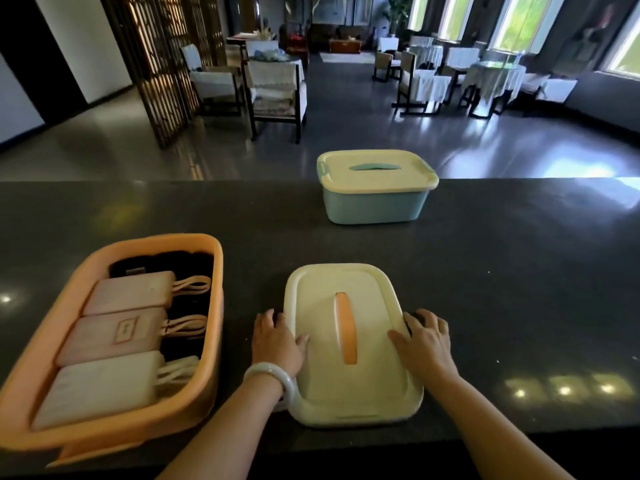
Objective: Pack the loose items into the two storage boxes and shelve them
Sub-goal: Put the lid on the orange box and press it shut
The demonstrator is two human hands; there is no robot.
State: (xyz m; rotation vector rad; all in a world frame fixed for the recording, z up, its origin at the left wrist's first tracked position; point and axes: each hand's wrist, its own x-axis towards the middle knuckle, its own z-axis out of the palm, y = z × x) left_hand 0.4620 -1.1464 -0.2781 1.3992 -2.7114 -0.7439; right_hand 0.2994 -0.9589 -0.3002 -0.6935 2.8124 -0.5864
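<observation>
A cream lid (pixel 349 386) with an orange handle (pixel 346 327) lies flat on the dark counter (pixel 519 289) in front of me. My left hand (pixel 277 341) grips its left edge, thumb on top and fingers curled over the side. My right hand (pixel 424 341) grips its right edge the same way. At the left stands an open orange storage box (pixel 45 344) holding three flat pouches with loop straps (pixel 128 292) over dark items. Further back sits a blue storage box (pixel 375 206) with its cream lid closed.
The counter's far edge runs just behind the blue box; beyond it lie a dark floor, chairs (pixel 277 95) and covered tables (pixel 498 77). A wooden lattice screen (pixel 162 64) stands at the left. Bare counter stretches to the right of the lid.
</observation>
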